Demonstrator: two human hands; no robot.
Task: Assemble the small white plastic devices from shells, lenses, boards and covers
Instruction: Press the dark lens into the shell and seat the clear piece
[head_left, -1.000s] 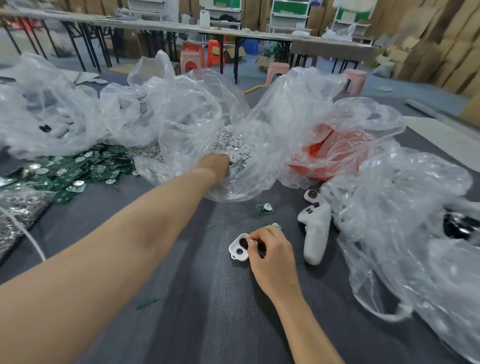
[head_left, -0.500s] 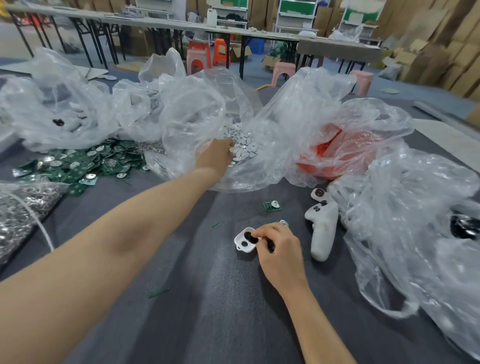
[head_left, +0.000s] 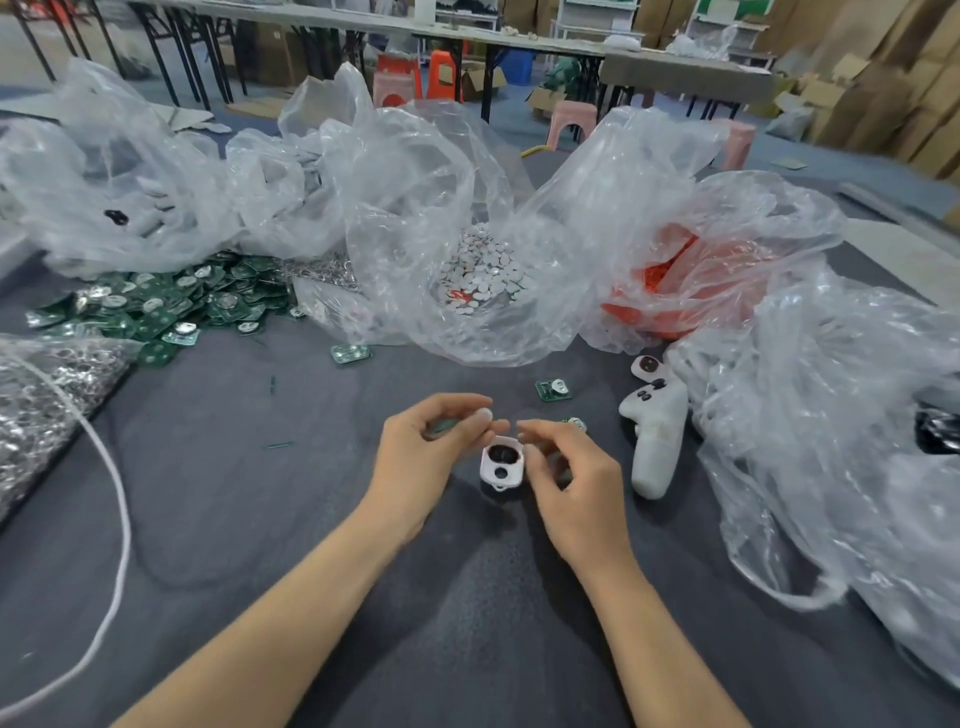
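Observation:
A small white shell (head_left: 500, 464) lies on the grey table (head_left: 260, 519) between my two hands, with a dark lens in its upper hole and an empty round hole below. My right hand (head_left: 569, 470) grips the shell's right side with thumb and fingers. My left hand (head_left: 423, 452) hovers just left of and above it, thumb and forefinger pinched on a small white disc (head_left: 484, 414). A bit of green shows between the left fingers; I cannot tell what it is.
A clear bag of white discs (head_left: 483, 270) lies open straight ahead. A heap of green boards (head_left: 156, 306) is at the left, with loose boards (head_left: 553, 389) nearer. A white controller (head_left: 654, 441) lies right of my hands, before crumpled bags (head_left: 831, 441). An orange-parts bag (head_left: 670, 291) sits behind.
My left hand has come out of the disc bag and back to the shell, pinching a disc. The right hand has turned the shell upright and shifted its grip to the side.

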